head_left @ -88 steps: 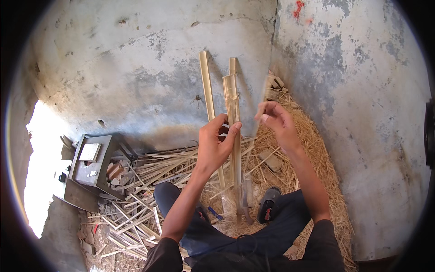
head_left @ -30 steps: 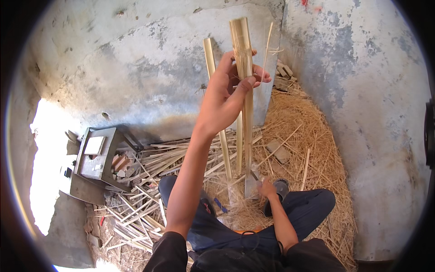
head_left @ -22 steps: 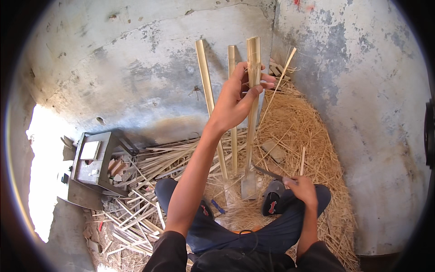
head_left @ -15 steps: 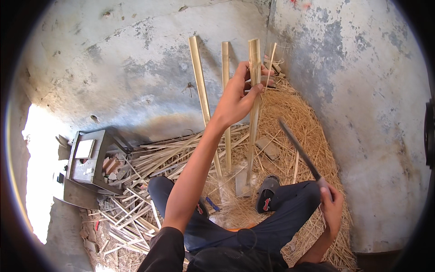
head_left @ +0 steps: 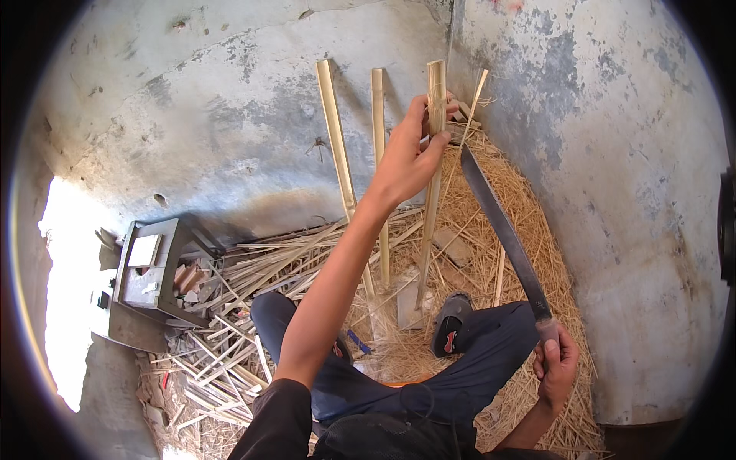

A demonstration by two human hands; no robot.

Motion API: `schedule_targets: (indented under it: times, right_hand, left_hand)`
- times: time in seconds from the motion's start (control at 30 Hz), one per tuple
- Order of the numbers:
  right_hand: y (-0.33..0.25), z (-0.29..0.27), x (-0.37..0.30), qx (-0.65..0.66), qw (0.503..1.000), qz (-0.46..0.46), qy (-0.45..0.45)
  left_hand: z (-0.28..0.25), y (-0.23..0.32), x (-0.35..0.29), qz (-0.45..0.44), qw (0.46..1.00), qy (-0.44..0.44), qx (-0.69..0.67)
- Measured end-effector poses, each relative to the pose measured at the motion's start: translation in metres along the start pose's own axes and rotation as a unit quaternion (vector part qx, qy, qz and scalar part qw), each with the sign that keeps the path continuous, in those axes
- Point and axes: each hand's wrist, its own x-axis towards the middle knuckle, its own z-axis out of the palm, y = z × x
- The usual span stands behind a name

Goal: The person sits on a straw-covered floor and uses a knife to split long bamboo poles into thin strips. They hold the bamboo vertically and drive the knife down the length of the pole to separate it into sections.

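A person's left hand [head_left: 418, 157] holds a long, pale bamboo-like strip [head_left: 430, 199] nearly upright, its grip closed around the upper part with the thumb in front. The strip stands in the middle of the view, ahead of the person's bent legs [head_left: 491, 341], its lower end at a pale block [head_left: 410, 310] on the floor. To its right, a thin sliver [head_left: 475, 100] slants upward; whether it is joined to the strip is unclear. The right hand [head_left: 557, 364], low on the right, has its grip closed on the handle of a long, curved, dark-bladed knife [head_left: 502, 224], the tip raised near the sliver. Two more strips [head_left: 337, 138] lean against a weathered wall [head_left: 230, 115]. Straw-like shavings [head_left: 533, 207] heap at right; loose slats [head_left: 284, 261] lie at left.
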Motion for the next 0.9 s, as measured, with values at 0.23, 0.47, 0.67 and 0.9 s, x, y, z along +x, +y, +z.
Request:
schedule_targets:
  times: [0.23, 0.47, 0.67, 0.9]
  right_hand:
    - [0.001, -0.006, -0.004, 0.010, 1.000, 0.000, -0.019]
    - [0.002, 0.018, 0.004, -0.005, 1.000, 0.024, -0.010]
    - [0.012, 0.057, 0.014, 0.001, 0.998, 0.062, -0.034]
    - [0.069, 0.129, 0.024, 0.032, 0.991, 0.087, -0.097]
  left_hand:
    - [-0.001, 0.002, 0.004, -0.016, 1.000, 0.005, 0.024]
    - [0.002, -0.017, 0.009, 0.039, 0.997, 0.031, 0.060]
    - [-0.003, -0.011, 0.010, 0.114, 0.981, 0.038, 0.150]
    - [0.014, 0.012, 0.014, 0.022, 0.975, -0.028, -0.219]
